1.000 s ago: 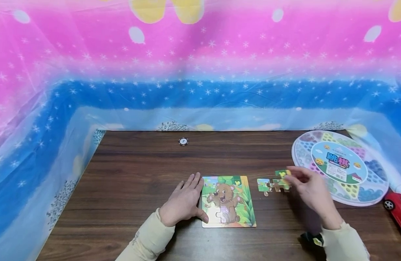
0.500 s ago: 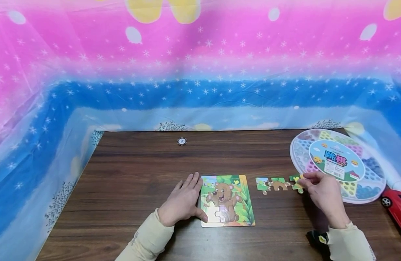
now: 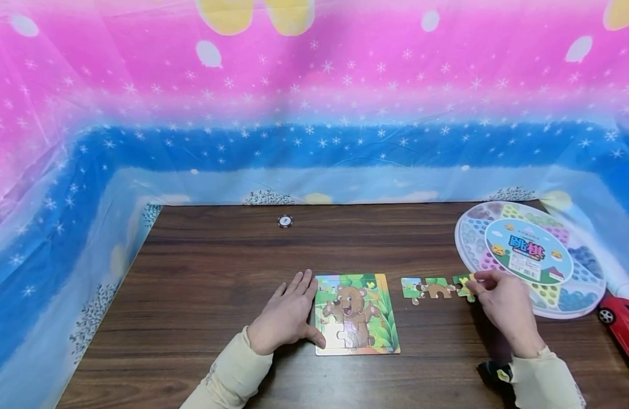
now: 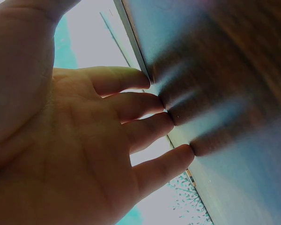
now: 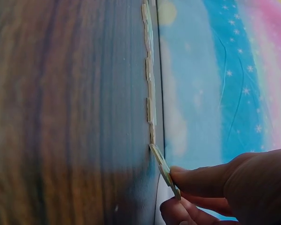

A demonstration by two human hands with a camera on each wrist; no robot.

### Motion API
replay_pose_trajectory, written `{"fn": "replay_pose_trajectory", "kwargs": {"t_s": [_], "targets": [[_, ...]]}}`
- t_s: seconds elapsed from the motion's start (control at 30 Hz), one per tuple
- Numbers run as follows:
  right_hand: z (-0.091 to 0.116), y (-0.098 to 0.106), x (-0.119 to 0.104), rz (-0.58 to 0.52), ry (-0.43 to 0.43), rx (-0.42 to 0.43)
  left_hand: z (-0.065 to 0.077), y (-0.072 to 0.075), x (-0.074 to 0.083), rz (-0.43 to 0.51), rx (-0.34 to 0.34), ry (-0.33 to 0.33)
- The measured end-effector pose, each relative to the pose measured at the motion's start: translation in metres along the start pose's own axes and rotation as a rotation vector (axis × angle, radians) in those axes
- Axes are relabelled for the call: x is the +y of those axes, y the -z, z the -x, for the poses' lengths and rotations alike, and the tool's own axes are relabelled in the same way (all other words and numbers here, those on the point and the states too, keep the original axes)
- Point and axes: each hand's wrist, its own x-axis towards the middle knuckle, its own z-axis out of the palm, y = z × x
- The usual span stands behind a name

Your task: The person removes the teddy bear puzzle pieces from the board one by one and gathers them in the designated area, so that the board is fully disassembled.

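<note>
I note the left hand (image 3: pixel 287 317) with fingers extended, gripping nothing, its fingertips on the table (image 3: pixel 217 255) at the left edge of the bear puzzle (image 3: pixel 357 315), apparently to steady it. Right of that, the right hand (image 3: pixel 505 307) pinches a tilted puzzle piece (image 3: pixel 463 285) by its right edge, presumably leaving the left free beside two flat pieces (image 3: pixel 437 283).

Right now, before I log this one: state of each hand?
Left hand: open, at the edge of the bear puzzle.
Right hand: closed, pinching a puzzle piece.
</note>
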Motion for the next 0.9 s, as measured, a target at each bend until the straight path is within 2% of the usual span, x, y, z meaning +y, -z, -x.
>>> {"fn": "replay_pose_trajectory", "kwargs": {"t_s": [0.27,0.9], "targets": [[-0.0002,-0.0018,0.0005,0.009,-0.004,0.007,0.0004,0.0006,0.0003,0.002,-0.002,0.000],[0.0007,-0.0009,-0.0003,0.017,-0.029,-0.045,0.0019,0.0017,0.0010,-0.004,-0.001,0.001]]}}
